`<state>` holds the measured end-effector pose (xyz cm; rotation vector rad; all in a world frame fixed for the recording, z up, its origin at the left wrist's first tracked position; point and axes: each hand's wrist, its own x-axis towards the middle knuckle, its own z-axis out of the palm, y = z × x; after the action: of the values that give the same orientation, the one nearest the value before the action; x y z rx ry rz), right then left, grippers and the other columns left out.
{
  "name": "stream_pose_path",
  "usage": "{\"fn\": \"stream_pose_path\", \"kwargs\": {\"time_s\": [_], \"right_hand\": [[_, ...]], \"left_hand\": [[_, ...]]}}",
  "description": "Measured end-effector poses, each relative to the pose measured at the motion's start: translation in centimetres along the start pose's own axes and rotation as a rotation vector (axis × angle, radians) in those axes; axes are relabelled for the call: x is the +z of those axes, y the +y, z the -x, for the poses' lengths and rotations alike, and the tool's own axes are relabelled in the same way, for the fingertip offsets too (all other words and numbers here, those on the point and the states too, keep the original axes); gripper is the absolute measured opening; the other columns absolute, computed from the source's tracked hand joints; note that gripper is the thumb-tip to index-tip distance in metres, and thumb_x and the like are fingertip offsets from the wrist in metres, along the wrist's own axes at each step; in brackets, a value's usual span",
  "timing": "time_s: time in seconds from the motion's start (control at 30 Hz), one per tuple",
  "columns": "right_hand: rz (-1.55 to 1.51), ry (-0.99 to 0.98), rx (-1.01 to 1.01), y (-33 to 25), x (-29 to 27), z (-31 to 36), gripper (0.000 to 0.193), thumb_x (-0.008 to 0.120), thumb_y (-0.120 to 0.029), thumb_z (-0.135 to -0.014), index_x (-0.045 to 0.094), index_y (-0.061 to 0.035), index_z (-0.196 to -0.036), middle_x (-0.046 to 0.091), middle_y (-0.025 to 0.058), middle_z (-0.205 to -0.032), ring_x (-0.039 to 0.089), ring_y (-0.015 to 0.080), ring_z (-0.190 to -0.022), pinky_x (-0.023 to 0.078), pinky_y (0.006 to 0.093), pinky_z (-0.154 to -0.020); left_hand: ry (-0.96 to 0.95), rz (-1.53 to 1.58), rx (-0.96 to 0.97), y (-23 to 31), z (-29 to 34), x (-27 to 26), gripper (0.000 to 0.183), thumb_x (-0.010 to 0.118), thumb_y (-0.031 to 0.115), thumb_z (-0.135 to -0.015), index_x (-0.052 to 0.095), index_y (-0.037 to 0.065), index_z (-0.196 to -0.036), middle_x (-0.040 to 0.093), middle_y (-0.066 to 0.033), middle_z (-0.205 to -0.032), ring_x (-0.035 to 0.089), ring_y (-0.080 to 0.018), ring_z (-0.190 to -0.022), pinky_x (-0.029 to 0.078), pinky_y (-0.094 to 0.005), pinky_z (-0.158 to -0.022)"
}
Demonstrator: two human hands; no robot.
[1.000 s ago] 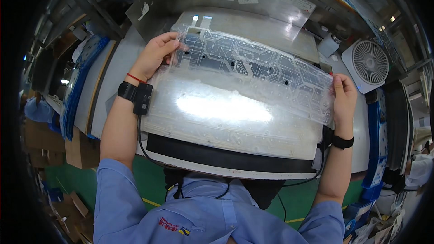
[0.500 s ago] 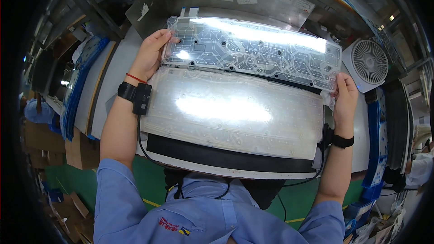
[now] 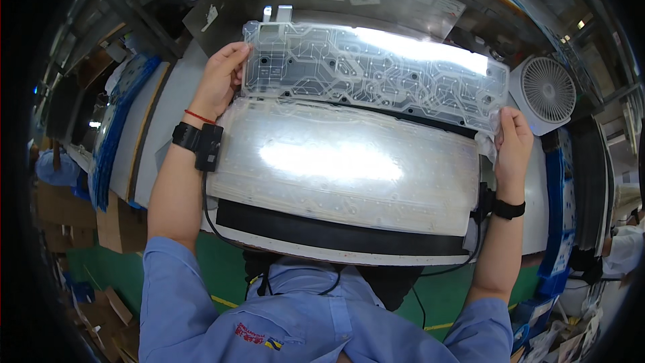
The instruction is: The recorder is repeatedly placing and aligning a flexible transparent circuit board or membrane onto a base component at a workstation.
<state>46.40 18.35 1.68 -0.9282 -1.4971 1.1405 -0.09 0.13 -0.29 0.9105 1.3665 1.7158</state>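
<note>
A clear keyboard membrane sheet [image 3: 363, 70] with silvery circuit traces and small dark holes is stretched between my hands, a bright glare across its upper right. My left hand [image 3: 223, 75] pinches its left edge between thumb and fingers. At the lower right corner my right hand [image 3: 514, 136] is closed on the sheet, with a crumpled whitish scrap [image 3: 486, 146] hanging beside it. Two ribbon tails [image 3: 284, 13] stick up from the upper left edge. Nearer to me lies a thick stack of similar clear sheets [image 3: 336, 195], its surface partly washed out by glare.
The stack rests on a black mat [image 3: 336, 232] at the front of a white table [image 3: 531, 222]. A white fan [image 3: 547, 94] stands at the right. Behind is a metal panel [image 3: 336, 10] with paper notes. Blue trays [image 3: 556, 208] stand at the right; cables run from my wrists.
The held sheet has tilted slightly, so the glare on it has shifted right and its left end has risen a little. Both hands keep their hold.
</note>
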Motion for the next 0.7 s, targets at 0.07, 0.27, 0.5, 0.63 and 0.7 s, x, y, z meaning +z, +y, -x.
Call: {"fn": "stream_pose_path", "kwargs": {"time_s": [0.07,0.27,0.5,0.63,0.7], "right_hand": [[-0.048,0.005,-0.038,0.0,-0.2,-0.1,0.019,0.053,-0.02,-0.096,0.059,-0.0018,-0.094,0.052,-0.0049,-0.065,0.038,0.0013,-0.05,0.029,0.016,-0.046],[-0.258,0.039,-0.059,-0.4,0.2,0.1,0.019,0.049,-0.021,-0.097,0.055,-0.0031,-0.093,0.058,-0.0008,-0.072,0.049,0.0037,-0.055,0.037,0.0173,-0.05],[-0.056,-0.086,0.014,0.0,0.4,0.0,0.021,0.052,-0.013,-0.095,0.054,0.0002,-0.111,0.06,0.0004,-0.078,0.052,0.0028,-0.064,0.04,0.0173,-0.056],[0.035,-0.089,-0.032,-1.0,0.9,0.4,0.035,0.052,-0.01,-0.094,0.049,0.0016,-0.127,0.058,-0.0016,-0.08,0.048,0.0026,-0.064,0.038,0.0172,-0.056],[0.066,-0.055,-0.038,-0.8,0.6,0.2,0.035,0.052,-0.009,-0.094,0.05,0.0014,-0.128,0.058,-0.0018,-0.081,0.047,0.0027,-0.064,0.038,0.0175,-0.056]], "left_hand": [[-0.068,0.037,0.053,0.1,0.0,-0.8,0.017,0.051,0.022,-0.096,0.06,0.007,-0.097,0.059,0.003,-0.074,0.047,-0.0034,-0.057,0.035,-0.0185,-0.05],[-0.017,0.188,0.12,0.6,0.7,0.2,0.025,0.048,0.032,-0.097,0.058,0.01,-0.094,0.062,-0.0005,-0.072,0.05,-0.0057,-0.056,0.036,-0.0172,-0.05],[-0.041,0.004,0.036,1.3,1.2,1.6,0.028,0.049,0.028,-0.096,0.057,0.004,-0.11,0.064,-0.0035,-0.088,0.057,-0.0059,-0.069,0.048,-0.0193,-0.064],[-0.052,-0.003,-0.019,1.0,1.0,1.3,0.022,0.051,0.02,-0.095,0.058,0.003,-0.108,0.063,-0.0016,-0.084,0.056,-0.0066,-0.069,0.046,-0.0194,-0.063],[-0.032,-0.017,-0.035,0.8,0.8,1.1,0.019,0.051,0.017,-0.095,0.059,0.003,-0.104,0.063,-0.0009,-0.083,0.054,-0.0059,-0.067,0.044,-0.019,-0.06]]}}
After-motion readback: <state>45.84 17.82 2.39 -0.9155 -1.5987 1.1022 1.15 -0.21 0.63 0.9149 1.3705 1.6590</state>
